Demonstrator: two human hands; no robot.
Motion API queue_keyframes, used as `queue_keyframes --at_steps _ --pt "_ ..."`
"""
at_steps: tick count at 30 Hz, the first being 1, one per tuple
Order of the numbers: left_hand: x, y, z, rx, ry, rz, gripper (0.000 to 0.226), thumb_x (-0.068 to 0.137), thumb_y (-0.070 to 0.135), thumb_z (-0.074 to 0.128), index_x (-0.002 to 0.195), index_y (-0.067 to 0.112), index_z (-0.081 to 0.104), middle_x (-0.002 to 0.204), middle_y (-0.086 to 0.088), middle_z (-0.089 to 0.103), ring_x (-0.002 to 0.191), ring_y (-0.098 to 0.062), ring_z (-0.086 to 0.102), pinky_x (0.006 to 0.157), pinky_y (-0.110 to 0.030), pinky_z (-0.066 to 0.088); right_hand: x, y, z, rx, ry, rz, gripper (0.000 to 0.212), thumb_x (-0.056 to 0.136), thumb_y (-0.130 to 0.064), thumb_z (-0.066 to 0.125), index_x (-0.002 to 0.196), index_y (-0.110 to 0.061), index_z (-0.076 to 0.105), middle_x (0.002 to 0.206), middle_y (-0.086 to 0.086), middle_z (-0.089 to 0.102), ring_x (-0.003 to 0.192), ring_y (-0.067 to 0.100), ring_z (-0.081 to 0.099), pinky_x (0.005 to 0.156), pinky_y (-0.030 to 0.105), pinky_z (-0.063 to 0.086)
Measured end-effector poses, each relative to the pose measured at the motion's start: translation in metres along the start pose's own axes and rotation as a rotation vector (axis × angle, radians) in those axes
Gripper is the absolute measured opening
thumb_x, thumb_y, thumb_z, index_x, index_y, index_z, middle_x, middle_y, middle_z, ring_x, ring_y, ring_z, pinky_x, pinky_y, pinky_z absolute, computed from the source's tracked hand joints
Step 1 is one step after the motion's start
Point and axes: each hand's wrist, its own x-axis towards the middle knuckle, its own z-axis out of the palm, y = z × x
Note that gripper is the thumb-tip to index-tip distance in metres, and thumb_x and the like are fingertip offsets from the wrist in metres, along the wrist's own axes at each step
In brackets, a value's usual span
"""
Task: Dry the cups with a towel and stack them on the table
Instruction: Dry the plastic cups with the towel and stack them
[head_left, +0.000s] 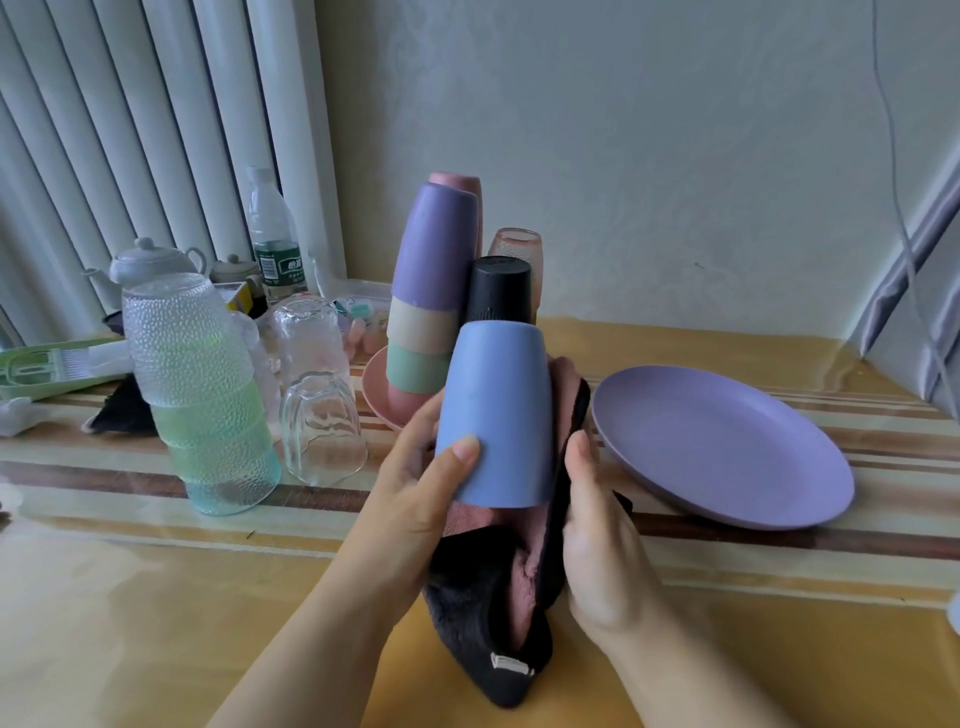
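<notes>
From the head view, the person's left hand has its grip clamped round the blue cup, thumb across the front wall near the rim, the other fingers hidden behind. The cup is held upside down, mouth toward the wrists, raised off the worktop. The right hand is curled onto the towel, pinching it against the cup's right side; the cloth bunches under the mouth and hangs below both grips down to the worktop.

I'd judge this to be the wiping step. To do it well, the left grip should turn the cup while the right keeps the cloth pressed flat on the wall, then push a fold up inside the mouth, since the inside is where water would sit. Whether cloth is already inside I cannot tell. The thumb's patch needs a pass too, so shift the hold once.

The cup is matte, plain, slightly tapered, smooth-looking; no drops show on it. It may slip if gripped lightly.

Beyond the grip, just behind the cup, stands a stack of coloured cups on a pink plate, leaning a little, so I would add the next one gently. A black cup stands beside it. To the right of the right hand lies a purple plate.
</notes>
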Motion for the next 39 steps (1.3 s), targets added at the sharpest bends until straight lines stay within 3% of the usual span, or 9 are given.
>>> queue_keyframes --at_steps 3,6,10,15,22,27,31,36,39 --pt "0.005 -0.004 -0.003 0.038 0.223 0.074 0.044 0.076 0.043 0.077 0.111 0.025 0.059 0.094 0.003 0.069 0.094 -0.015 0.064 0.085 -0.035 0.049 0.003 -0.004 0.002 -0.088 0.052 -0.116 0.047 0.097 -0.044 0.028 0.143 -0.038 0.023 0.147 -0.034 0.028 0.138 -0.01 0.02 0.113 0.014 0.02" --pt "0.003 -0.001 -0.002 0.142 0.303 0.13 0.022 0.091 0.04 0.057 0.103 0.023 0.064 0.092 0.009 0.073 0.093 -0.009 0.067 0.083 -0.03 0.05 0.004 0.005 0.011 -0.277 0.06 -0.218 0.053 0.096 -0.047 0.03 0.146 -0.034 0.016 0.156 -0.019 0.016 0.143 -0.002 0.01 0.116 0.019 0.014" --pt "-0.002 -0.002 0.0 0.333 0.265 0.11 0.048 0.073 0.065 0.059 0.109 0.032 0.063 0.1 0.014 0.071 0.095 0.0 0.065 0.079 -0.021 0.049 0.0 0.016 0.021 -0.532 0.02 -0.242 0.05 0.094 -0.048 0.03 0.137 -0.06 0.008 0.156 -0.015 -0.001 0.142 -0.006 -0.003 0.113 0.01 0.004" --pt "-0.004 -0.004 0.006 0.353 0.144 0.071 0.045 0.072 0.055 0.062 0.109 0.029 0.063 0.094 0.013 0.071 0.089 -0.002 0.066 0.069 -0.014 0.049 0.0 0.014 0.021 -0.521 0.069 -0.264 0.047 0.095 -0.05 0.027 0.139 -0.046 0.012 0.157 -0.006 -0.001 0.142 -0.007 -0.002 0.108 0.004 0.008" --pt "-0.014 -0.01 0.015 0.341 -0.074 0.017 0.04 0.078 0.052 0.06 0.114 0.033 0.063 0.106 0.01 0.072 0.102 -0.007 0.066 0.079 -0.017 0.051 0.012 -0.008 -0.012 -0.212 0.203 -0.185 0.042 0.095 -0.043 0.026 0.136 -0.046 0.022 0.142 -0.04 0.026 0.132 -0.019 0.021 0.103 0.002 0.021" --pt "-0.012 -0.005 0.016 0.001 -0.08 -0.112 0.04 0.079 0.048 0.051 0.106 0.026 0.071 0.108 -0.004 0.073 0.102 -0.018 0.069 0.089 -0.033 0.056 0.007 0.0 -0.012 0.079 0.129 0.051 0.064 0.08 -0.069 0.037 0.131 -0.033 0.052 0.134 -0.014 0.055 0.127 0.004 0.048 0.112 0.039 0.034" --pt "-0.005 -0.005 0.008 -0.036 -0.049 -0.115 0.058 0.077 0.058 0.058 0.123 0.024 0.061 0.123 -0.004 0.067 0.119 -0.019 0.06 0.103 -0.039 0.044 0.004 0.002 -0.004 -0.004 0.035 0.061 0.088 0.074 -0.081 0.042 0.145 -0.029 0.035 0.148 -0.011 0.04 0.138 0.007 0.033 0.116 0.043 0.024" --pt "0.005 -0.009 -0.002 0.163 0.249 0.127 0.038 0.086 0.05 0.064 0.107 0.019 0.06 0.101 -0.004 0.069 0.094 -0.013 0.062 0.086 -0.031 0.049 0.004 -0.002 -0.006 -0.122 0.091 -0.06 0.044 0.097 -0.047 0.028 0.14 -0.047 0.017 0.139 -0.048 0.023 0.13 -0.023 0.019 0.103 0.001 0.022" --pt "0.002 -0.007 0.002 0.335 0.279 0.227 0.023 0.095 0.036 0.05 0.098 0.018 0.064 0.082 0.015 0.069 0.078 0.002 0.059 0.069 -0.013 0.045 0.005 0.0 -0.003 -0.168 0.064 -0.083 0.039 0.097 -0.043 0.029 0.132 -0.053 0.016 0.135 -0.05 0.022 0.128 -0.026 0.019 0.096 -0.005 0.021"
